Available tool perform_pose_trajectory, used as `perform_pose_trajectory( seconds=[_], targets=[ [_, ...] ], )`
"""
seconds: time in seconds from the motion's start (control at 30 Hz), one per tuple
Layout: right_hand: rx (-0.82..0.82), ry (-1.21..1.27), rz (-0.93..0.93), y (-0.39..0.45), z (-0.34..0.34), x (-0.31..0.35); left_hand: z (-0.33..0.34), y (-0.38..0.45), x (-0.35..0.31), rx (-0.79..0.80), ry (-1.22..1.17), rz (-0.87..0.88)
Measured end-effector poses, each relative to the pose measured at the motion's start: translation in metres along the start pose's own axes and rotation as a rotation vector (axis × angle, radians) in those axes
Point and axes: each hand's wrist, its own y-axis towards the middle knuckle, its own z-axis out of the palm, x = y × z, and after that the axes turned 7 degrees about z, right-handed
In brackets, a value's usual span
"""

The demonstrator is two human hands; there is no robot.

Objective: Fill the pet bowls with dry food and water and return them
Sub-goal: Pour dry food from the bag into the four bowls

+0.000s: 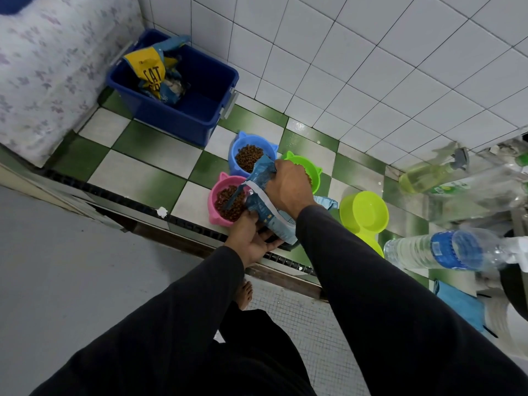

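A crinkled blue-and-white plastic food bag [264,201] is clamped at its mouth by the right hand [288,187] and cupped underneath by the left hand [251,238], apparently for controlled pouring. It is tilted over the kibble-filled pink plastic cat-eared bowl [225,200], with the blue cat-eared bowl [248,155] just behind.

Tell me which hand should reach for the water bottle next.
Right, probably. The water bottle lies on its side to the right, beside the yellow-green bowl, nearer the right hand. The left hand supports the food bag from below, farther away.
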Motion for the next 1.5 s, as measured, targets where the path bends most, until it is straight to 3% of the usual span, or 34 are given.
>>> perform_pose_trajectory(
  seconds=[0.57,0.73,1.23,1.5],
  targets=[
    [-0.009,0.068,0.043,0.002,-0.004,-0.019,0.008,0.001,0.004,-0.04,0.069,0.014],
    [-0.036,0.193,0.084,0.002,-0.008,-0.033,0.014,-0.002,0.007,-0.025,0.088,0.06],
    [-0.044,0.803,0.287,0.006,-0.023,-0.1,0.045,-0.014,0.012,0.062,0.498,0.512],
    [-0.05,1.267,0.402,0.003,-0.034,-0.123,0.057,-0.019,0.001,0.143,0.947,0.901]
  ],
)
